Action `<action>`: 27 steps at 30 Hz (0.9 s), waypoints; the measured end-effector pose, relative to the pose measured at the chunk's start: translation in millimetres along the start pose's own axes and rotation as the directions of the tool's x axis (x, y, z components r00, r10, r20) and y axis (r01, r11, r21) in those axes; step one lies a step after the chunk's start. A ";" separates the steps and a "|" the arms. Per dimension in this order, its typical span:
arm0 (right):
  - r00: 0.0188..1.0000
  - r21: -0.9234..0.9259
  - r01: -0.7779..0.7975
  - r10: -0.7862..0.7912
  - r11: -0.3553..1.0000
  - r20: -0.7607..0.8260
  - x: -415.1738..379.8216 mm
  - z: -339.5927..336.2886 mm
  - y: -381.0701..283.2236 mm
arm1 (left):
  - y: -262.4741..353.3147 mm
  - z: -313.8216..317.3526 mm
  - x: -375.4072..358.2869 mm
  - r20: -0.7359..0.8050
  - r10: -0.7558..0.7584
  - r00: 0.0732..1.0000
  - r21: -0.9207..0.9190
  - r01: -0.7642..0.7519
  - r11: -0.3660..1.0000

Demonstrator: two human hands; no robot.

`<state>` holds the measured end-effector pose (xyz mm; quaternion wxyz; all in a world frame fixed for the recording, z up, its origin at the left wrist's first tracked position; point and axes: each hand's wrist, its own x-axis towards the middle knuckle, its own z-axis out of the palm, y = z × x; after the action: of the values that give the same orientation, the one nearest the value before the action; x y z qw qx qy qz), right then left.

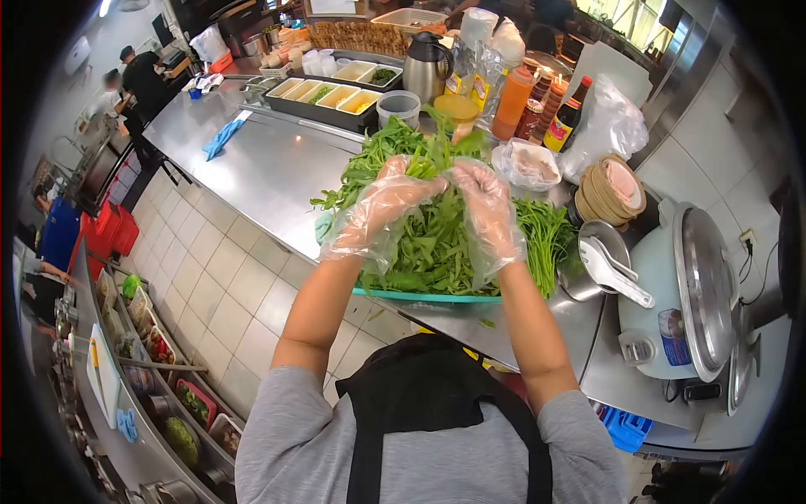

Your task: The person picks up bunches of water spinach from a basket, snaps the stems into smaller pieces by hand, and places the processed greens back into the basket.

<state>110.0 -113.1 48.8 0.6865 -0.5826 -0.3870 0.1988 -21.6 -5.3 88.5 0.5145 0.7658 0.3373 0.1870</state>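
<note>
Both my hands wear clear plastic gloves over a large heap of leafy greens [437, 244], long-leaved and thin-stemmed. The fingers of my left hand [388, 204] are closed round some stems at the heap's upper middle. Close beside it, my right hand [487, 204] pinches part of the same greens, with its fingertips turned inward. Leaves stick up between the two hands. Beneath the heap shows the rim of a teal tray [445, 297] at the counter's front edge. A bundle of bare green stems [544, 239] lies right of my right hand.
Right of the greens stand a metal pot [588, 286] with a white ladle [617, 275], stacked bowls [606, 197] and a large rice cooker [684, 290]. Behind are sauce bottles [512, 102], a thermos [424, 69] and food containers [336, 94]. A blue cloth [222, 139] lies left.
</note>
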 end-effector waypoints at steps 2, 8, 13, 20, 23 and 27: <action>1.000 -0.006 0.020 -0.020 1.000 -0.011 3.6 -9.8 7.3 | 2.1 4.2 2.5 0.010 -0.040 0.999 0.077 0.039 0.996; 0.999 -0.390 -0.044 0.045 0.920 -0.007 -19.5 -40.5 32.8 | -6.3 -2.2 0.8 -0.048 -0.067 0.997 -0.098 0.062 0.993; 0.982 -0.494 0.023 -0.111 0.869 -0.150 -43.1 -45.5 42.3 | -6.9 -1.6 -9.5 -0.284 -0.020 0.959 0.214 0.084 0.973; 0.968 -0.571 -0.216 0.097 0.792 -0.231 -55.6 -47.3 44.1 | -60.6 24.3 -4.3 -0.009 0.628 0.778 0.605 -0.496 0.623; 0.970 -0.687 -0.212 0.063 0.695 -0.236 -55.4 -37.1 43.2 | -11.8 17.8 -13.3 0.048 0.345 0.937 0.543 -0.314 0.779; 0.954 -0.640 -0.245 0.065 0.728 -0.292 -52.2 -44.6 49.2 | 28.2 0.5 -19.0 -0.168 0.344 0.924 0.201 -0.309 0.929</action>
<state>120.4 -167.8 -14.7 0.4549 -0.8406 -0.2926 0.0286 -25.6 -25.9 115.2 0.3719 0.8298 0.2695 0.3171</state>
